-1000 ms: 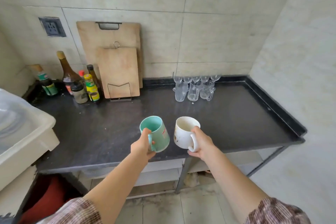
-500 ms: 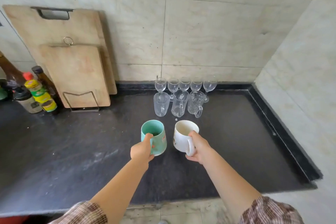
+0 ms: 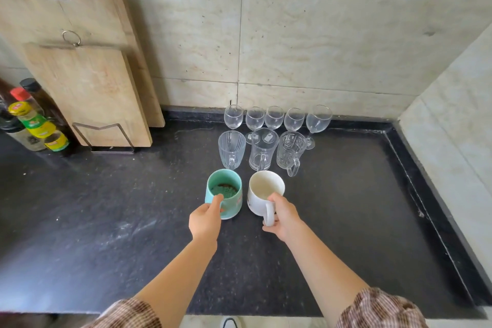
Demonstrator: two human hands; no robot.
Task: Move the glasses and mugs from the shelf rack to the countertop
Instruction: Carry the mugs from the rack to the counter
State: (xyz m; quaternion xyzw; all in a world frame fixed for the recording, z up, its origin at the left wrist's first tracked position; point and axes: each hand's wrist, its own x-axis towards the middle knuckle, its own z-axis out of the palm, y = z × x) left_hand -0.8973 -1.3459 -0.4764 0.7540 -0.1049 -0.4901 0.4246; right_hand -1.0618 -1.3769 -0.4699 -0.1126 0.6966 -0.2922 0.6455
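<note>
both arms reach forward, left grip (image 3: 205,221) and right grip (image 3: 284,217) closed.

**Two mugs held at the countertop**

The left hand (image 3: 205,222) grips the teal mug (image 3: 224,196); the right hand (image 3: 283,217) holds the white mug (image 3: 263,193) by its handle. Both mugs stand upright on the dark countertop (image 3: 106,221), just in front of three glass mugs (image 3: 262,149) and five wine glasses (image 3: 274,117).

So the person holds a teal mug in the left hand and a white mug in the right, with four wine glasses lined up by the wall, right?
Nearly. The head view shows five wine glasses by the wall, not four. The rest holds: left hand on the teal mug, right hand on the white mug.
</note>
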